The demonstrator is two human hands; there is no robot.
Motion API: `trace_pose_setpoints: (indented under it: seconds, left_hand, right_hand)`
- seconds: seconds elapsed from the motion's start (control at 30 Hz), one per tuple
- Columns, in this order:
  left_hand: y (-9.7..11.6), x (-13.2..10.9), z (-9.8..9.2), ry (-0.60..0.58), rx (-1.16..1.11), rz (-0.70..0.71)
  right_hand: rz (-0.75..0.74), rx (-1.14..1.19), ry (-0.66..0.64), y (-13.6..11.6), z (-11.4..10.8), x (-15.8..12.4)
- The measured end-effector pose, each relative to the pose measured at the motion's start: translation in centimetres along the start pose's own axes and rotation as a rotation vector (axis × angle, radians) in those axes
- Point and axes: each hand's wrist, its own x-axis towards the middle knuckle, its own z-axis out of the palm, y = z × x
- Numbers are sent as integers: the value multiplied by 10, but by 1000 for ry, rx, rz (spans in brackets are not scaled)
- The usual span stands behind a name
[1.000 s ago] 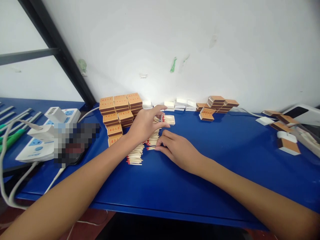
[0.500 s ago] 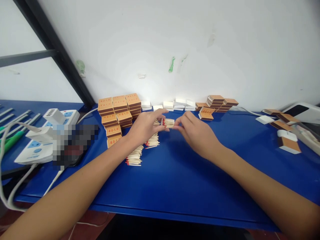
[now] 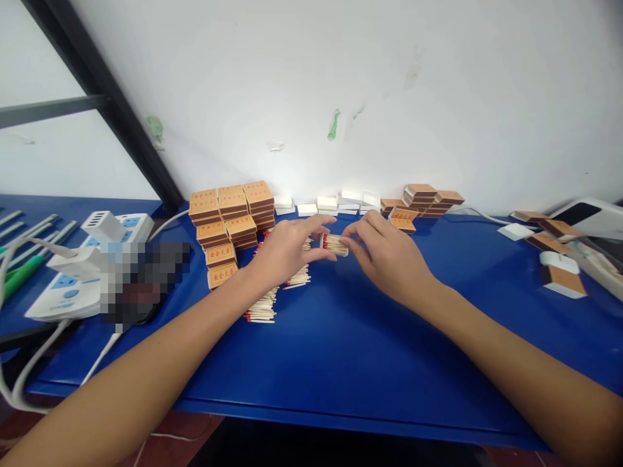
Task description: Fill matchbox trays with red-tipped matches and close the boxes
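Observation:
A small white matchbox tray [image 3: 343,251] filled with red-tipped matches [image 3: 333,244] is held above the blue table between both hands. My left hand [image 3: 285,250] has its thumb along the tray's near side and its other fingertips by the far side, near the red match heads. At the opposite end, my right hand [image 3: 389,256] is closed, thumb and fingers pinching the tray's right end. Beneath and beside my left hand lie piles of loose matches [image 3: 263,308], partly hidden by that hand and forearm.
Stacked orange matchboxes [image 3: 231,198] stand back left. White trays [image 3: 327,203] line the wall, with brown matchbox sleeves [image 3: 423,198] to their right. A power strip [image 3: 78,282] and a blurred dark phone [image 3: 150,285] lie left. More sleeves and a white earbud case [image 3: 559,262] are at right.
The filled tray has shifted slightly right and down. My right hand's fingers have closed in around its right end; my left index finger now stands higher off the tray.

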Motion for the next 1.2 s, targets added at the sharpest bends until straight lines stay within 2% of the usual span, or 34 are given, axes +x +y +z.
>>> trace_pose_setpoints:
  seconds: [0.1,0.27,0.37,0.7,0.87,1.2]
  left_hand:
    - [-4,2,-2,38,15,-36]
    - [-12,2,-4,91,33,-66]
    - [-14,2,-4,107,35,-63]
    - [-11,3,-5,107,46,-66]
    - [-12,3,-4,106,47,-54]
    - [-13,3,-4,107,42,-46]
  right_hand:
    - [-25,95,29,-11,-2,-2]
    - [-198,278,-165,-36,11,-11]
    - [-223,284,-233,-45,21,-14]
    - [-195,336,-269,-48,25,-13]
    - [-169,247,-313,-48,25,-11]
    - [-171,231,-288,-47,25,-11]
